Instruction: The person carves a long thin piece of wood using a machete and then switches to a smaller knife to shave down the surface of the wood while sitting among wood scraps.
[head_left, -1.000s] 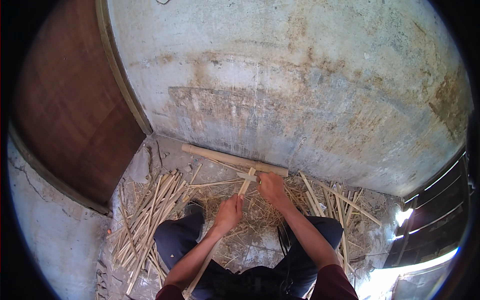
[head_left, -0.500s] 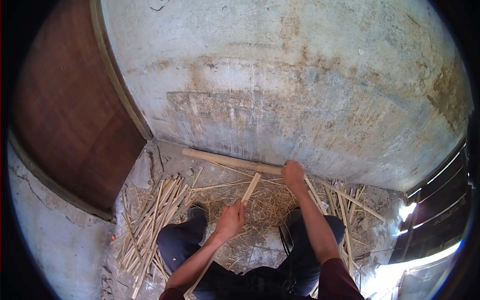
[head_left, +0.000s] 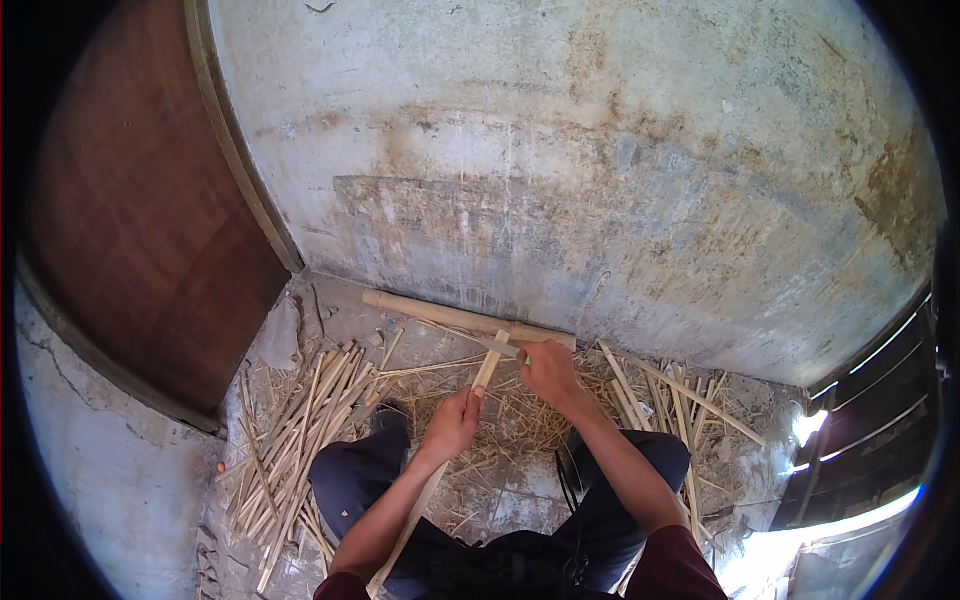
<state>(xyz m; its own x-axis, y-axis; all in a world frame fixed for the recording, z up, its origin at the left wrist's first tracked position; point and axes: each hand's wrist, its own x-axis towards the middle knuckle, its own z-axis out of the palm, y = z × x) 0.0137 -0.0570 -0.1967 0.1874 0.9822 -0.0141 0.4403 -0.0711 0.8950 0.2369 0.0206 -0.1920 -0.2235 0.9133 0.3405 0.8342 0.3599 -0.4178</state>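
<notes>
My left hand (head_left: 455,425) is closed around a long pale bamboo strip (head_left: 489,368), which slants from my lap up toward the wall. Its far end lies by a thick bamboo pole (head_left: 440,312) at the wall's foot. My right hand (head_left: 548,368) grips a knife by its handle. The thin knife blade (head_left: 498,347) points left and lies across the strip near its far end, a little beyond my left hand. The fingers of my right hand hide most of the handle.
A heap of bamboo strips (head_left: 290,450) lies on the floor to my left, and more strips (head_left: 690,410) lie to my right. Shavings (head_left: 515,415) cover the floor between my knees. Ahead stands a stained wall (head_left: 560,150); a brown door panel (head_left: 140,210) is at left.
My right hand has come left and slightly nearer, bringing the knife blade onto the strip. My left hand and the strip have shifted slightly left.
</notes>
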